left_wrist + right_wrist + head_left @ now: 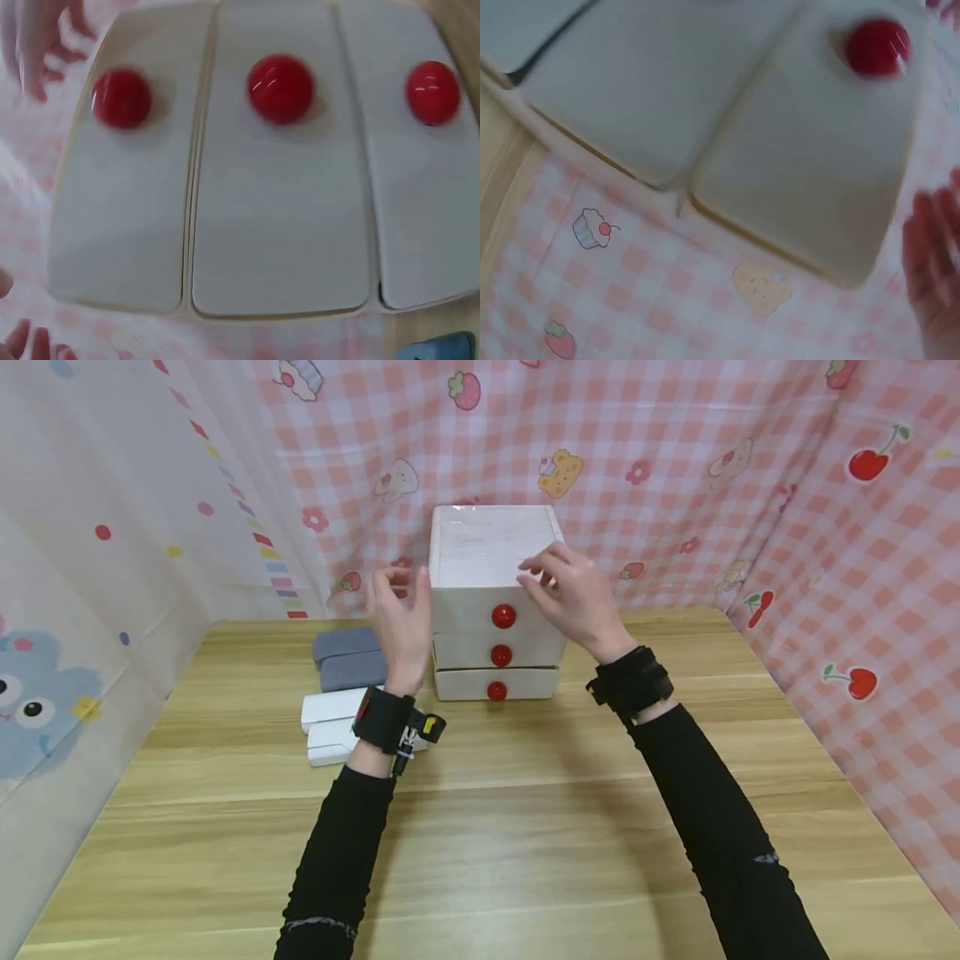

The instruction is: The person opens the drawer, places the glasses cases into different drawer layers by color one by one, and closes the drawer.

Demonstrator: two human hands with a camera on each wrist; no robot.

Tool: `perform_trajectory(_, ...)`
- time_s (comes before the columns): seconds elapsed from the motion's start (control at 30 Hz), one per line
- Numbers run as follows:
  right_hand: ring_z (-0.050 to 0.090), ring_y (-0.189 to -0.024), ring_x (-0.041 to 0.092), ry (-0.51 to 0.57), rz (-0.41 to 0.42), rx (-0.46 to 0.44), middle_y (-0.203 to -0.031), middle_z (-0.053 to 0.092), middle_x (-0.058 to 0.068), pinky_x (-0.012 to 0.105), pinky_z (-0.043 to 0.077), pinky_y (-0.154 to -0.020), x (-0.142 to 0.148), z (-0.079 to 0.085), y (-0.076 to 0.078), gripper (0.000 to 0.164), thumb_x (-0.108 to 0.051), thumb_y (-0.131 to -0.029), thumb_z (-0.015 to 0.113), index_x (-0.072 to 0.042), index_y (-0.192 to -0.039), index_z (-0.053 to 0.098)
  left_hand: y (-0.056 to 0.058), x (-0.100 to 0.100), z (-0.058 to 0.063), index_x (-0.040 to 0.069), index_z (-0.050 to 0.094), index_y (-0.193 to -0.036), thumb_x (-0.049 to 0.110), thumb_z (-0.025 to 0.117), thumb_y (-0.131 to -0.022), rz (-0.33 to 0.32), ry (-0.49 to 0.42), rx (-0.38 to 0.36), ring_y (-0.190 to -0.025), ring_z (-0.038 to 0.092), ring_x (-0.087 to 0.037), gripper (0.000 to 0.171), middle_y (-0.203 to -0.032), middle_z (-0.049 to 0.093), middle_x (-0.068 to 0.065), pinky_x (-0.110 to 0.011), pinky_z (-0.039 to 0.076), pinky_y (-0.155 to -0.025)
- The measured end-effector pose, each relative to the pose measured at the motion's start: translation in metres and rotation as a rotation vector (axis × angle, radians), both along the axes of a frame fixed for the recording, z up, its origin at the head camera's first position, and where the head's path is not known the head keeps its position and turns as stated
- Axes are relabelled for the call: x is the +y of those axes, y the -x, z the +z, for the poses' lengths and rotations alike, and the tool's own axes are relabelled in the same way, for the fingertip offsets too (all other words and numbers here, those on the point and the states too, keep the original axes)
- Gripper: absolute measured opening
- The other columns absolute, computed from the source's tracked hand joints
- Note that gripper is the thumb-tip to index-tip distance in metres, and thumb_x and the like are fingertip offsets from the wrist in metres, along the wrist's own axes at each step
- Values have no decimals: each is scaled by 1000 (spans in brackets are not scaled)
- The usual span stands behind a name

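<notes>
A white cabinet (495, 547) with three stacked drawers stands at the back of the table. Each drawer front carries a red round knob, such as the top one (503, 616). A dark line runs above the bottom drawer (457, 686). My left hand (401, 618) is raised beside the cabinet's left edge, fingers loosely bent and holding nothing. Near the upper right front corner hovers my right hand (573, 593), its fingers relaxed around no object. In the right wrist view, the right hand (937, 262) appears at the side of the cabinet, apart from it.
Left of the cabinet lie blue-grey rounded objects (352, 670) and, nearer, white box-like objects (330, 735), partly behind the left wrist. A pink checked curtain (637, 518) hangs behind and to the right; a white patterned one (150, 577) hangs left. The table (495, 843) is wood-grained.
</notes>
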State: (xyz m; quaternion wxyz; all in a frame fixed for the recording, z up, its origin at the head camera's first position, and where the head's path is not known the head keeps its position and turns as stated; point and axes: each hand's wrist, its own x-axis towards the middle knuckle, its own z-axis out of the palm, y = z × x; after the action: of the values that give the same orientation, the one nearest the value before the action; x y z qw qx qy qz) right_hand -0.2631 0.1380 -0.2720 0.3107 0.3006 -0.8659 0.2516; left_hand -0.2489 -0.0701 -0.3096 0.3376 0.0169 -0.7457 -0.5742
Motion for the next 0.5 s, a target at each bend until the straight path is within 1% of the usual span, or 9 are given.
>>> perform_trajectory(0.03,63,-80,26,54,-41,-36,-94,65,17,36,54,-69,4,6,4,19,-13,-90,63,3,-100,69,-5,3,-2,-2,56,-105,26,58,-94,25,24,38,-92,56,-28,30,-101,59,-17,-31,44,-83)
perform_trajectory(0.1,62,-89,30,135,-135,-142,-102,65,20,38,52,-77,11,16,13,24,-14,-91,62,4,-106,67,-14,7,-7,-3,60,-99,23,59,-94,35,67,74,-85,60,-29,26,-92,63,-18,-33,47,-78)
perform_trajectory(0.17,58,-103,31,173,-215,-302,-115,61,20,40,49,-87,18,23,22,34,-20,-92,60,2,-118,63,-22,11,-14,-2,63,-95,21,58,-94,-5,117,50,-77,63,-29,24,-85,66,-18,-30,48,-71)
perform_trajectory(0.2,55,-110,31,173,-241,-401,-123,58,20,40,47,-92,21,24,27,42,-25,-92,59,0,-126,58,-25,12,-17,-2,64,-93,21,58,-94,-41,133,18,-74,64,-28,23,-82,68,-18,-28,48,-68)
perform_trajectory(0.27,49,-120,31,166,-258,-605,-135,50,18,42,44,-100,25,26,35,56,-35,-93,57,-3,-139,46,-29,15,-24,0,67,-92,23,57,-95,-134,155,-89,-71,66,-28,25,-80,70,-17,-23,46,-62)
perform_trajectory(0.3,46,-123,31,160,-254,-692,-140,47,17,43,42,-103,25,26,38,61,-39,-93,56,-5,-143,41,-30,17,-28,0,67,-93,25,56,-95,-190,162,-163,-71,67,-27,27,-81,71,-17,-21,45,-60)
perform_trajectory(0.37,43,-125,31,167,-227,-826,-144,43,17,44,40,-106,26,24,43,69,-42,-93,55,-8,-148,31,-31,20,-34,2,68,-98,32,53,-96,-295,189,-335,-74,69,-27,33,-84,73,-15,-20,45,-58)
perform_trajectory(0.43,42,-126,30,209,-197,-910,-146,40,17,45,38,-109,25,20,47,72,-42,-93,56,-8,-149,27,-30,24,-40,3,67,-104,42,49,-97,-405,209,-512,-82,69,-29,44,-90,73,-14,-24,49,-63)
perform_trajectory(0.5,41,-127,29,274,-163,-950,-147,39,16,45,35,-110,23,15,49,71,-39,-93,57,-10,-149,26,-28,28,-46,1,63,-114,48,45,-97,-501,183,-651,-93,67,-30,54,-101,71,-15,-32,54,-73)
